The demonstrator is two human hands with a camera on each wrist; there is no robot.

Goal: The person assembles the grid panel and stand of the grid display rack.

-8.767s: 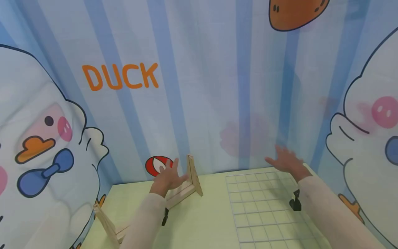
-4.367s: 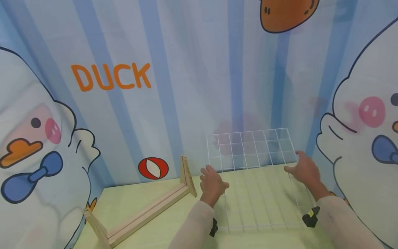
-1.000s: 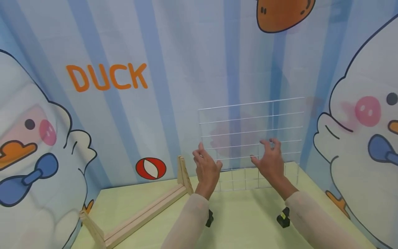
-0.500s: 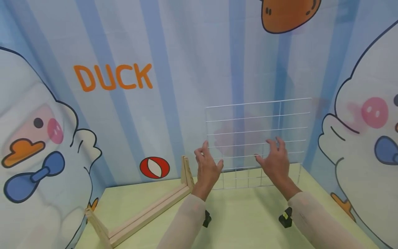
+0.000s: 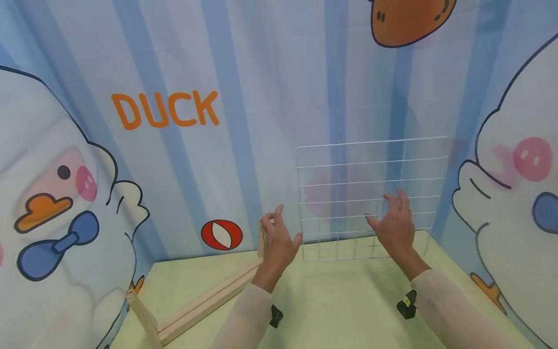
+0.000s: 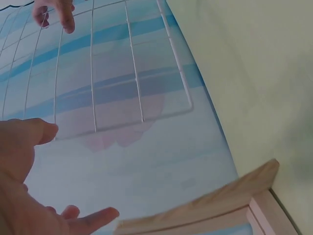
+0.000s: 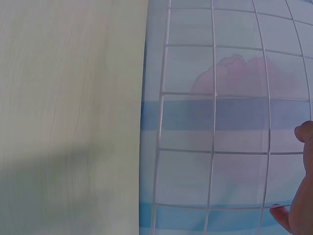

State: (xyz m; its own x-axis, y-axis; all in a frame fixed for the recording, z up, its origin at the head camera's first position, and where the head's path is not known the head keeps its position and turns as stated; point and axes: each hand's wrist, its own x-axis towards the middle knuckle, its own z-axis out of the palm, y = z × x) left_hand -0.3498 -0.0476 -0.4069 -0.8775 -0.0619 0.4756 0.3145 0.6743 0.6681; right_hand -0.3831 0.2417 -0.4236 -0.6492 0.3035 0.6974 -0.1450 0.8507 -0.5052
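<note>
A white wire grid panel (image 5: 372,183) stands nearly upright on the table's far edge, leaning on the patterned cloth. My right hand (image 5: 396,228) is in front of its lower right part, with fingers spread and fingertips at the wires. In the right wrist view the thumb (image 7: 304,132) and a fingertip show beside the wires. My left hand (image 5: 276,249), fingers extended and apart, is just off the panel's left edge and partly covers the wooden stand's far end. Nothing is between its fingers. In the left wrist view, the stand's upright (image 6: 205,200) lies beyond the fingertips.
A long wooden stand (image 5: 209,300) with an upright at each end lies diagonally on the left of the pale yellow table (image 5: 340,305). Striped blue cloth (image 5: 287,97) printed with ducks encloses the back and sides.
The panel went from lying flat to standing upright with both hands at it. Over the last half second my left hand moved left off its edge toward the wooden stand; the right hand stayed.
</note>
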